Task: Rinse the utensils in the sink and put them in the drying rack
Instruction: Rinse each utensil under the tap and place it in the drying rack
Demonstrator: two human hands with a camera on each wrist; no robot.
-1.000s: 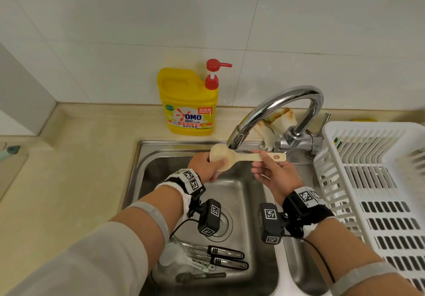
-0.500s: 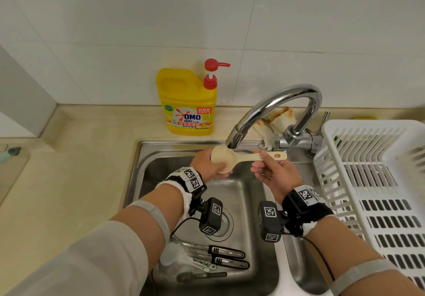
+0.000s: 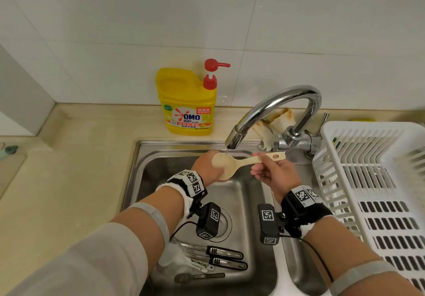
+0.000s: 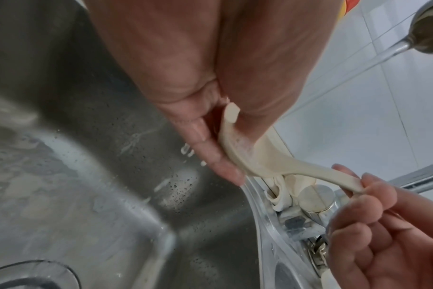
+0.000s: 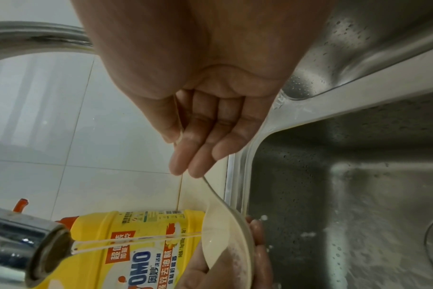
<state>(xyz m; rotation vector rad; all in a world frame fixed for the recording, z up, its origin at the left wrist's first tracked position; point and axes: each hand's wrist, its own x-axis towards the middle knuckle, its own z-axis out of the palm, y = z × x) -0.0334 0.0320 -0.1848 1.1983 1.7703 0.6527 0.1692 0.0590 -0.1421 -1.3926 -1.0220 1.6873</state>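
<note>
We record a steel sink point(image 3: 147, 180) set into a beige counter point(image 3: 69, 169), with a white drying rack point(image 3: 377, 180) standing at its right edge; a chrome faucet point(image 3: 276, 109) arches over the basin, and a thin stream of water point(image 5: 136, 242) runs from its spout onto the bowl of a cream rice paddle point(image 3: 232, 164); behind the sink a yellow detergent bottle point(image 3: 187, 105) with a red pump stands against the tiled wall; we find the paddle held level above the basin between both hands, bowl to the left under the spout, handle pointing right toward the rack; the left hand point(image 3: 207, 164) lies beneath and behind the bowl, its fingers point(image 4: 210, 154) laid nearly straight along the underside and its thumb against the soapy upper face, so the bowl is pinched between them; the right hand point(image 3: 273, 176) sits below the handle, its thumb and fingertips point(image 4: 373, 197) clamped on it short of the hanging hole, the remaining fingers loosely extended; on the basin floor near the drain, well below the hands, lie black-handled utensils point(image 3: 220, 256) and a dark spoon point(image 3: 197, 277).
</note>
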